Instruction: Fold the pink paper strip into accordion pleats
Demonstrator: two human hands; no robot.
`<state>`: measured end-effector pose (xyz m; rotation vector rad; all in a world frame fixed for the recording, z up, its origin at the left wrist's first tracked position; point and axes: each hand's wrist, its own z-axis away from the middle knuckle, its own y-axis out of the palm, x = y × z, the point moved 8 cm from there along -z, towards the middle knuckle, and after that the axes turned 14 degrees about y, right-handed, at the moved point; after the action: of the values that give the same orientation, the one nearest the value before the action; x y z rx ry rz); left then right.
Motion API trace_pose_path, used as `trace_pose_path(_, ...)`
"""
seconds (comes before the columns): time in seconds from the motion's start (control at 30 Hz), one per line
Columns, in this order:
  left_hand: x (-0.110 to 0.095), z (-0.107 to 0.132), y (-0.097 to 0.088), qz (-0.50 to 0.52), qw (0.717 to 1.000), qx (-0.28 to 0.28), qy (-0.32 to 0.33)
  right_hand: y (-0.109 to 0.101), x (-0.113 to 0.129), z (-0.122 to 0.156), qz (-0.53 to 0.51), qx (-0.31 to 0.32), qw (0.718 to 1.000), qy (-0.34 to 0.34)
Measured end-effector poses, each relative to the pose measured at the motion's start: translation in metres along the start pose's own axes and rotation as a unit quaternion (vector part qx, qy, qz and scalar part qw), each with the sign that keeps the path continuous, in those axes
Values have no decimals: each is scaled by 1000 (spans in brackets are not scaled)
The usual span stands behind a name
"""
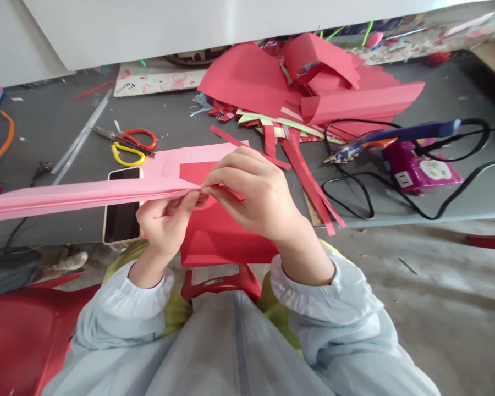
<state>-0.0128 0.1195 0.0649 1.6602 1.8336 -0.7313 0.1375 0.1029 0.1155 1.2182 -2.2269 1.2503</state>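
A long folded band of pink paper stretches from the left edge of the view to the middle. My left hand pinches its right end from below, fingers closed on it. My right hand pinches the same end from above, thumb and fingers pressed together on the fold. Under both hands a red paper sheet hangs over the near edge of the grey table, and a pink sheet lies flat behind them.
A phone lies at the table's near edge under the band. Scissors lie behind it. A heap of red paper and strips fills the back. A glue gun, a purple power strip and black cables sit right. A red chair stands lower left.
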Motion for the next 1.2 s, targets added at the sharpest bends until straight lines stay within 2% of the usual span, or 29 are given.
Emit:
trace_pose_path(0.27, -1, -3, -3, 24, 999, -22, 25, -7, -9, -1, -26, 11, 1000, 0)
trace_pose_path(0.37, 3, 0, -2, 22, 999, -30, 8, -4, -9, -1, -18, 11, 1000, 8)
trace_pose_path(0.5, 8, 2, 2, 25, 999, -14, -20, -2, -7, -1, -13, 12, 1000, 3)
trace_pose_path(0.77, 0, -2, -3, -2, 1000, -20, 21, -8, -7, -1, -12, 4, 1000, -12)
trace_pose_path(0.97, -3, -2, -1, 14, 1000, -7, 22, -7, -8, -2, -17, 13, 1000, -2)
trace_pose_path(1.2, 0, -2, -1, -1, 1000, 2, 13, -9, -5, -1, -10, -14, 1000, -25)
